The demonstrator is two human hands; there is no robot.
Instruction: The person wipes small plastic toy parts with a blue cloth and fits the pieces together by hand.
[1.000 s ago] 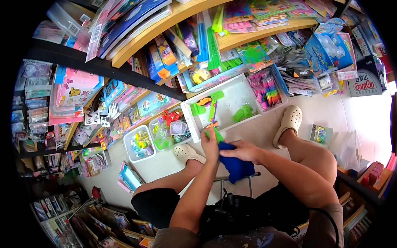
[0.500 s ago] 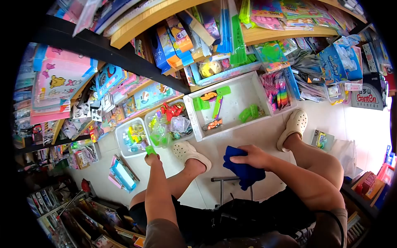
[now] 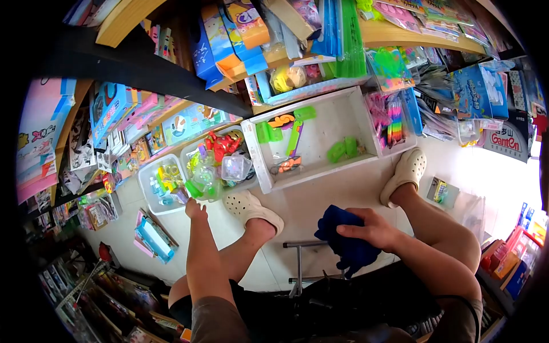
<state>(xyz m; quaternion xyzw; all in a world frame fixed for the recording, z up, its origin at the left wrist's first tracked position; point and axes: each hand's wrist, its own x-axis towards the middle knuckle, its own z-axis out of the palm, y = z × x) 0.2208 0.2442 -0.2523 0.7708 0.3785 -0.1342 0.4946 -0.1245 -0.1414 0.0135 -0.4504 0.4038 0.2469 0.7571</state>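
My right hand (image 3: 374,230) is wrapped round a bunched dark blue cloth (image 3: 347,240) above a metal-legged stool. Over on the left, my left hand (image 3: 196,209) reaches to the front edges of two plastic tubs, its fingers close together. A green piece (image 3: 193,188) and a small purple item (image 3: 181,195) are right at its fingertips; what it grips is too small to make out. The left tub (image 3: 162,211) holds yellow and blue items. Beside it, the other tub (image 3: 249,184) holds red, green and clear items.
A white tray (image 3: 311,179) holds green pieces and small orange packets. Right of it is a bin of rainbow-coloured packets (image 3: 394,123). Shelves of stationery curve behind. My cream clogs (image 3: 251,210) stand on the tiles, near a light-blue box (image 3: 154,239).
My left hand has left the blue cloth and moved left to the tubs with the green piece. The right hand keeps the cloth. The view has shifted.
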